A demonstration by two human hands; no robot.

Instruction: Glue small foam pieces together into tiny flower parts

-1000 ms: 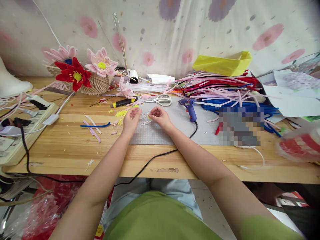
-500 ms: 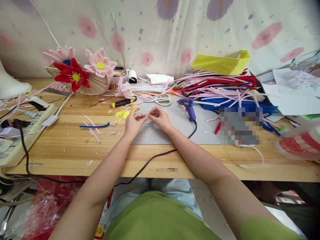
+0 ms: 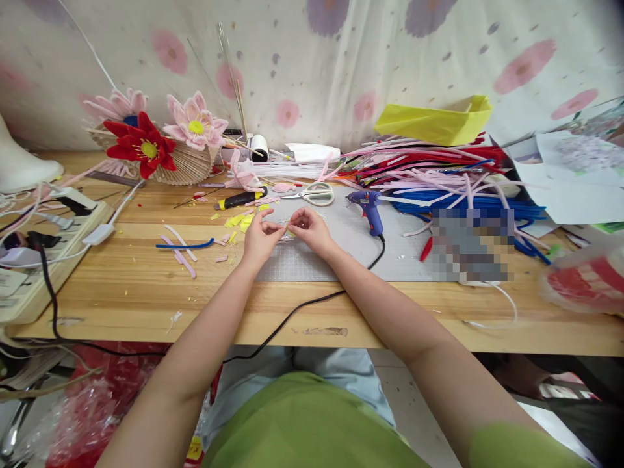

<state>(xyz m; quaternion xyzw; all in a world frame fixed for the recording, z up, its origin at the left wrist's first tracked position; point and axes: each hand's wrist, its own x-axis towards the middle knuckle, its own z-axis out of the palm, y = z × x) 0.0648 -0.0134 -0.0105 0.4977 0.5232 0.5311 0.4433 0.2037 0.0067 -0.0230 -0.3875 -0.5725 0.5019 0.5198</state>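
Over the grey cutting mat (image 3: 312,266), my left hand (image 3: 260,237) and my right hand (image 3: 311,229) meet at the fingertips. Both are closed in a pinch on something small that the fingers mostly hide; I cannot make out what it is. Yellow scraps (image 3: 238,221) lie just beyond my left hand. Behind the hands are scissors (image 3: 316,194) with pale handles and a yellow-and-black utility knife (image 3: 241,198). A blue glue gun (image 3: 368,211) lies to the right of my right hand, a glue stick in its back.
Red and pink pipe-cleaner flowers (image 3: 146,149) stand at the back left. Pipe-cleaner bundles (image 3: 439,172) fill the back right, under a yellow folded paper (image 3: 433,123). A power strip (image 3: 58,260) sits at left. The glue gun's black cord (image 3: 292,318) crosses the table's front edge.
The hands keep almost the same place and pinch, with only slight finger movement. The view has shifted very slightly.
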